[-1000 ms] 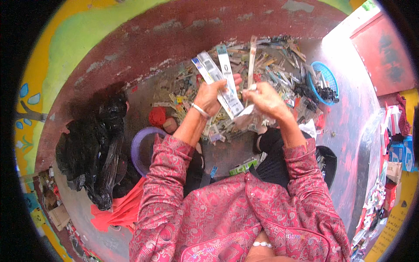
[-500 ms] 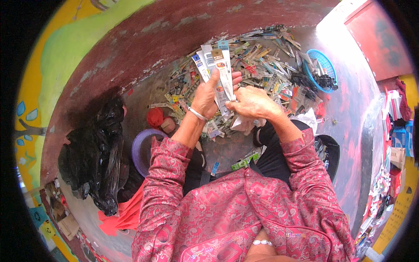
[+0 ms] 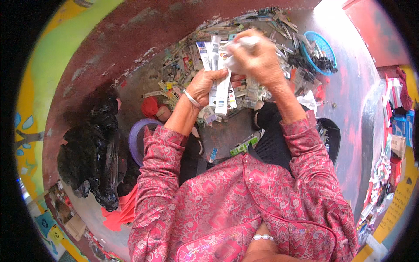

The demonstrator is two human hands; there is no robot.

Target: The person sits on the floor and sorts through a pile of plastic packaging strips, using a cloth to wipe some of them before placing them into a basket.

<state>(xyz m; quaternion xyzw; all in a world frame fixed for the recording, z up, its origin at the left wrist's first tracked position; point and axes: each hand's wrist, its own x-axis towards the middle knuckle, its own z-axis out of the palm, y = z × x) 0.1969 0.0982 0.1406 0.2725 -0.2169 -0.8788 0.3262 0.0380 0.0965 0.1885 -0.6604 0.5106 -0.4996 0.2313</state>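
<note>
Near the frame's centre, the left hand (image 3: 205,85) grips a fanned bundle of flat white packets (image 3: 219,83). Just above, touching the bundle's top, the right hand (image 3: 257,59) is closed on a crumpled white wrapper (image 3: 244,43). Beyond, upper centre, lies a packet heap (image 3: 192,61); upper right, a blue basket (image 3: 325,46).
</note>
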